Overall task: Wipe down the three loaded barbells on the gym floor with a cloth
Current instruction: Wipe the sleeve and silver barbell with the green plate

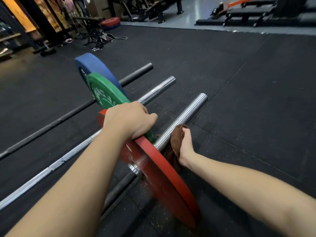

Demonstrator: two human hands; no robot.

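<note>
Right grip [186, 146] is curled round a brown cloth [176, 139], pressing it against the underside and side of the nearest barbell [184, 113] sleeve. The cloth touches the chrome just outboard of the red plate [164, 168]. Left grip [130, 120], up-left of the right one, is clamped over the top rim of that red plate, fingers curled over the far face.

Red plate stands on edge, square to the bar, between the two grips. The bar's long axis runs from lower left to upper right, with the free sleeve end pointing up-right, past the right grip and away from the person.

Beyond the left grip: green plate [102, 89] on the middle barbell [159, 89], then blue plate [95, 65] on the far barbell [136, 74], which is black. All three bars are parallel with the same heading, lying on the black rubber floor [239, 100]. The red plate's near face is motion-blurred.
</note>
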